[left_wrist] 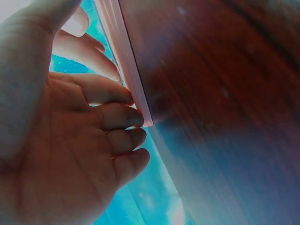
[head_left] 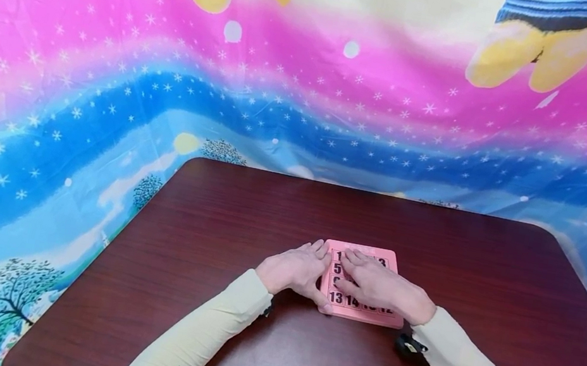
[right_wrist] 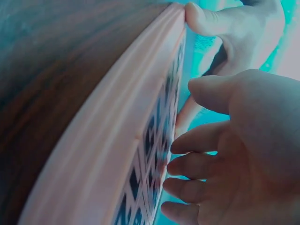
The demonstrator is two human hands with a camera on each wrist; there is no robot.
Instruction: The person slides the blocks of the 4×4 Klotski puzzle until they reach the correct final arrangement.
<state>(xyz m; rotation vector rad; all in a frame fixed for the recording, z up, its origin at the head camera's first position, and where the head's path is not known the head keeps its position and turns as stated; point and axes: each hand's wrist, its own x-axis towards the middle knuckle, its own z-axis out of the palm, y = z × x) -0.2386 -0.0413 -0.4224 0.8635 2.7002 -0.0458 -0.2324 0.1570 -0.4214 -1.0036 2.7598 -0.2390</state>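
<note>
On the table lies a pink number slide puzzle (head_left: 359, 314), a thick square board with black numbers such as 1, 5, 13 and 14. My left hand (head_left: 296, 268) rests along its left edge, thumb at the near left corner. In the left wrist view the left fingers (left_wrist: 123, 116) touch the puzzle's side (left_wrist: 136, 79) without wrapping round it. Over the number tiles, my right hand (head_left: 378, 281) stretches its fingers onto the face and covers several numbers. The right wrist view shows those fingertips (right_wrist: 176, 166) at the tiled face (right_wrist: 152, 154); the exact contact is hard to tell.
A dark reddish-brown table (head_left: 242, 213) with rounded far corners carries the puzzle. Behind and beside it hangs a colourful printed cloth (head_left: 307, 95) in pink and blue. A black wrist strap (head_left: 410, 345) shows at the right sleeve.
</note>
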